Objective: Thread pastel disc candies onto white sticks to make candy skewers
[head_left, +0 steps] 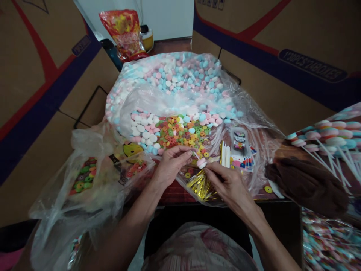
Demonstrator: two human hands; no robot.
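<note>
My left hand (172, 162) pinches the end of a short white stick, where a small green piece shows at the fingertips. At the stick's other end is a pink and white candy (201, 163). My right hand (227, 180) has its thumb and forefinger closed at that candy's edge. Below the hands lie gold twist ties (201, 186) in a clear bag. Just beyond are ring-shaped gummy candies (180, 133) in green, orange and yellow. White paper sticks (225, 154) stand to the right of the candy, beside a small clear plastic box (239, 141).
A big clear bag (180, 99) of pink, white and blue candies fills the back. Cardboard boxes (93, 71) flank both sides. Finished lollipops (332, 137) and a brown cloth (307, 184) lie right. Another plastic bag (84, 210) hangs over the left edge; a red bag (122, 34) stands behind.
</note>
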